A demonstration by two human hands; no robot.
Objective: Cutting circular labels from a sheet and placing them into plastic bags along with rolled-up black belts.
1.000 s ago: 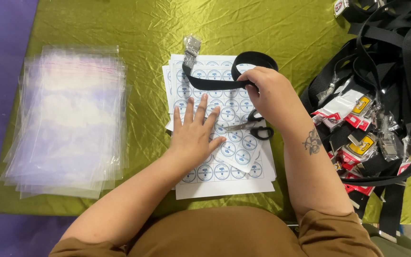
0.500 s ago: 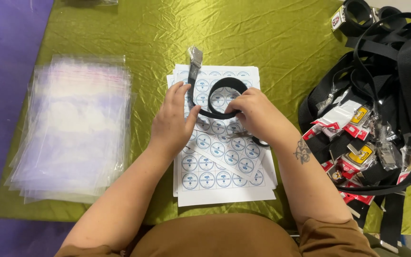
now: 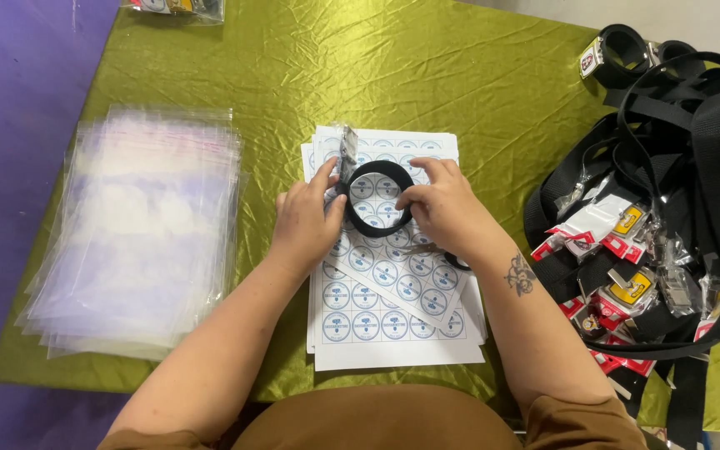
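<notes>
Black strap coil (image 3: pixel 378 200) pinched between left hand (image 3: pixel 306 223), right hand (image 3: pixel 445 208), over sticker sheets (image 3: pixel 393 317)

surface: crinkled olive-green cloth (image 3: pixel 477 75) covers the table, creased all over | left: purple surface (image 3: pixel 10 125) runs along the cloth's left edge from near to far | far right: a pale strip (image 3: pixel 693 17) shows beyond the cloth's far edge | light: even, soft, with only faint shadows
</notes>
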